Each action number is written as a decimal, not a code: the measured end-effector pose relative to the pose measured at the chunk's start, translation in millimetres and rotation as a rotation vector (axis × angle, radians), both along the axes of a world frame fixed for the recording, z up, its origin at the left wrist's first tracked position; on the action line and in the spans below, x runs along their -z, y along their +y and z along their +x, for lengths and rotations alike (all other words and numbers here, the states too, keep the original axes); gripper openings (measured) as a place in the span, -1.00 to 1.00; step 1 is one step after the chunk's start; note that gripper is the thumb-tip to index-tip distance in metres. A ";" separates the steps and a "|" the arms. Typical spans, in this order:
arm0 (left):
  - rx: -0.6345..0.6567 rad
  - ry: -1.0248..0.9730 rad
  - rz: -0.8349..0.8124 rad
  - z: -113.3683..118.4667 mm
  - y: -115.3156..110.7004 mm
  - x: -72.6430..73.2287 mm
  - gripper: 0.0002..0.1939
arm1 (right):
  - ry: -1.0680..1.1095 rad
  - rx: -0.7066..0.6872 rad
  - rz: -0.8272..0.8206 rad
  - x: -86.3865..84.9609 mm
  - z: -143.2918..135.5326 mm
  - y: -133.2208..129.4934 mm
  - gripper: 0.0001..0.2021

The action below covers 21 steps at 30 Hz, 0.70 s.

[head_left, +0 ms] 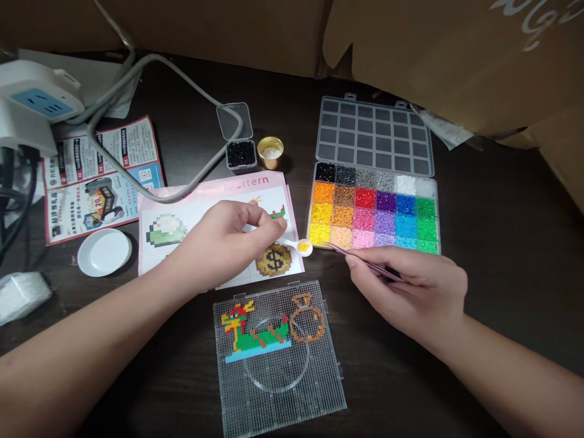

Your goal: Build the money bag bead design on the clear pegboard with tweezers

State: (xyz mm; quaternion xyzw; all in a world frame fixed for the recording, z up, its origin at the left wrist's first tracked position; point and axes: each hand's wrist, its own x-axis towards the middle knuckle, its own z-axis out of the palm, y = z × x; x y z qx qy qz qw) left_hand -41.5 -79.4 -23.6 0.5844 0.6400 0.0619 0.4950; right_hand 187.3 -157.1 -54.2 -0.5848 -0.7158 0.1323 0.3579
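My left hand [241, 234] pinches a small white spoon [305, 247] that carries a few yellow-orange beads, over the right edge of the pattern sheet [219, 188]. In my right hand [410, 289] is a pair of pinkish tweezers [371, 265], its tips just right of the spoon and near the front edge of the bead box [374, 207]. Below, a clear pegboard [283, 389] bears a green, red and yellow dragon boat [262, 333] of beads on a blue strip. Beside that is a brown bead outline [307, 319] of a money bag with a few orange beads inside.
Behind the sheet stand an opened small box of black beads [241, 155] and a gold cup [271, 152]. A grey cable [157, 58] loops over the sheet from a white power strip [41, 97]. At left lie a printed leaflet [100, 176] and a white dish [104, 251].
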 end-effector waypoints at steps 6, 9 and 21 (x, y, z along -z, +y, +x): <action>-0.011 -0.019 -0.061 3.8 1.4 -6.7 -0.66 | 0.091 0.006 0.035 -5.1 -10.6 1.9 -0.89; -0.025 -0.024 -0.077 6.2 2.5 -11.9 -0.69 | 0.157 -0.075 0.019 -5.0 -18.5 2.5 -0.88; -0.016 -0.025 -0.088 3.9 2.0 -9.8 -0.65 | 0.078 0.055 -0.010 -2.7 -7.2 1.3 -0.91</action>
